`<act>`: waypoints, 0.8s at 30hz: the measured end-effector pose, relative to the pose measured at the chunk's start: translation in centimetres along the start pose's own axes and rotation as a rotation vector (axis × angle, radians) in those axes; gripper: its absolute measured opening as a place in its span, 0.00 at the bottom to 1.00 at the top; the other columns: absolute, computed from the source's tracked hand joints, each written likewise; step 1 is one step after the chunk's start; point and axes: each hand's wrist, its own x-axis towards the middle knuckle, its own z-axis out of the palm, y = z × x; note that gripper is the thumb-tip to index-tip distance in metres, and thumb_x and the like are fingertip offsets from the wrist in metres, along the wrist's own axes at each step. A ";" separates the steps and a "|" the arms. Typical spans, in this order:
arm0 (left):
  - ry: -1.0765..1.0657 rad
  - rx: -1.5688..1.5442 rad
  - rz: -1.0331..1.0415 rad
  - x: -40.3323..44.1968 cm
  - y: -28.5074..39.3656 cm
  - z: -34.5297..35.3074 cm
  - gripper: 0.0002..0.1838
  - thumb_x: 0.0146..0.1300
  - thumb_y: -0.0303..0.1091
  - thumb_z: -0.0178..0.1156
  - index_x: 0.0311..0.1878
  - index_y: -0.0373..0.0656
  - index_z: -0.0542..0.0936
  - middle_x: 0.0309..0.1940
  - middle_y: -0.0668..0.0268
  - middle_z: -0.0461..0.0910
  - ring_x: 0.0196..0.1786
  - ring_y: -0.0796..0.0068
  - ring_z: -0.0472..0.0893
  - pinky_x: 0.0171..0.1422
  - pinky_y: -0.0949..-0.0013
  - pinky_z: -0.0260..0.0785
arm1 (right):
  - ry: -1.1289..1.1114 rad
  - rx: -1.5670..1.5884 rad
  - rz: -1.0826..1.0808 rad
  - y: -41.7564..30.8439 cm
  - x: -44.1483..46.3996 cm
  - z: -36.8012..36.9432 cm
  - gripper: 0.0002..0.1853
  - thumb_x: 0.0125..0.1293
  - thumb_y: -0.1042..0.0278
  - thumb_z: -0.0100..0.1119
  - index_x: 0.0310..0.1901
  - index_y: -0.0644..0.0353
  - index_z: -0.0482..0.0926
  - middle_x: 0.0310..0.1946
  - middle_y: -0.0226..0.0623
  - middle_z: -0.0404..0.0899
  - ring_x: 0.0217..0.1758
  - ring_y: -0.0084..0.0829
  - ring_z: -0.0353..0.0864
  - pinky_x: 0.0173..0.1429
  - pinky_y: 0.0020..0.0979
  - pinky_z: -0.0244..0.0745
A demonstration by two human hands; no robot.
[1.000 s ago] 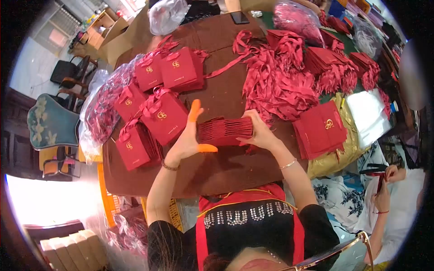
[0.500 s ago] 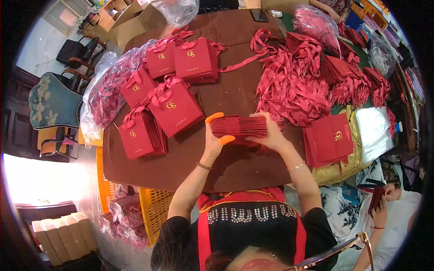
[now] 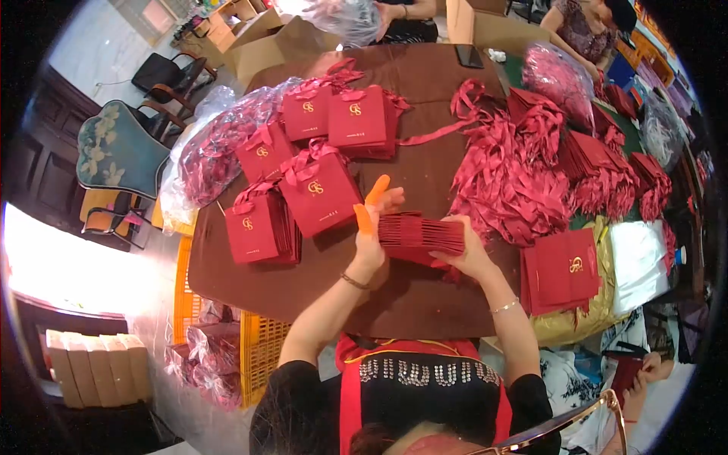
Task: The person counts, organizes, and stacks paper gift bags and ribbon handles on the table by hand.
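In the head view, a thick stack of flat red paper gift bags (image 3: 419,233) is held above the table with the layered edges facing up. My right hand (image 3: 473,254) grips its right end, thumb on the near side. At the left end, my left hand (image 3: 371,231) has its fingers spread, with orange covers on two of them; the palm is beside the stack, and whether it touches cannot be made out. Left of my hands lie piles of red gift bags (image 3: 320,194) with gold lettering and ribbon handles. Another bag pile (image 3: 557,271) lies to the right.
The brown-covered table (image 3: 334,284) also bears a heap of red ribbon handles (image 3: 512,178), a plastic-wrapped bundle (image 3: 227,148) and a phone (image 3: 469,56). Clear plastic bags (image 3: 641,262) lie at right. Co-workers sit at the far side and lower right. Orange crates (image 3: 262,349) stand below left.
My left hand has loosened from the stack's left end and its fingers have spread. The right hand still holds the stack. The whole view has shifted slightly, and far-side people show more.
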 end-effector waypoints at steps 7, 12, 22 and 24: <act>-0.322 0.147 -0.089 0.3 1.5 -2.0 0.33 0.65 0.58 0.39 0.65 0.41 0.59 0.52 0.64 0.71 0.49 0.73 0.71 0.60 0.67 0.61 | -0.037 0.076 0.015 0.3 0.1 -0.3 0.31 0.45 0.70 0.72 0.47 0.60 0.61 0.37 0.40 0.75 0.42 0.34 0.78 0.45 0.31 0.73; -0.770 1.548 0.356 1.1 6.9 3.0 0.42 0.48 0.51 0.63 0.63 0.39 0.61 0.40 0.60 0.73 0.43 0.64 0.75 0.48 0.63 0.66 | -0.065 0.130 0.059 0.4 0.1 -0.4 0.30 0.45 0.71 0.72 0.46 0.60 0.62 0.37 0.40 0.76 0.42 0.32 0.79 0.45 0.30 0.73; -0.784 1.601 0.451 1.1 2.8 3.1 0.27 0.41 0.39 0.68 0.45 0.42 0.71 0.32 0.62 0.71 0.38 0.63 0.74 0.43 0.65 0.66 | -0.298 0.164 0.107 -0.8 0.5 -4.2 0.47 0.48 0.66 0.71 0.65 0.58 0.50 0.60 0.41 0.59 0.66 0.31 0.55 0.69 0.35 0.52; -0.789 1.621 0.444 1.2 3.1 3.4 0.27 0.42 0.40 0.67 0.46 0.42 0.71 0.33 0.62 0.72 0.38 0.63 0.74 0.44 0.65 0.66 | 0.248 0.973 0.115 0.4 1.3 -3.3 0.48 0.53 0.35 0.55 0.67 0.55 0.47 0.67 0.42 0.50 0.69 0.35 0.53 0.73 0.35 0.38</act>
